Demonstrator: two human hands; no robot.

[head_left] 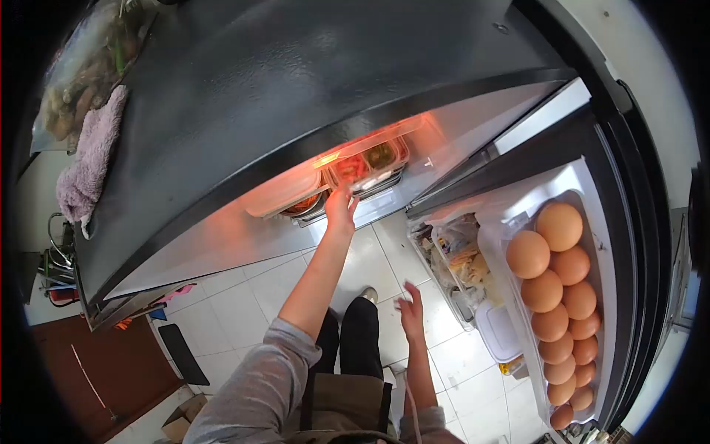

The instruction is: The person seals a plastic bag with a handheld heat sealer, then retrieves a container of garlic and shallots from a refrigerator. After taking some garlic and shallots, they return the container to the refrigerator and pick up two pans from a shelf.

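My left hand (341, 211) reaches into the lit refrigerator, its fingers closed at the front edge of a clear divided food container (381, 177). Red pieces of food (350, 169) lie in one compartment and something green (380, 155) in another. The fingertips are partly hidden against the container. To the left are a pale lid or shallow tray (285, 191) and a round bowl (305, 206) of orange-red food. My right hand (411, 311) hangs in the air near the open door, fingers apart and holding nothing.
The open door (629, 222) on the right carries a rack of brown eggs (545, 291). Lower door shelves hold bagged food (462, 251) and a white-lidded box (498, 331). A pink towel (92, 159) and a plastic bag (89, 74) lie on the refrigerator's dark top (296, 81).
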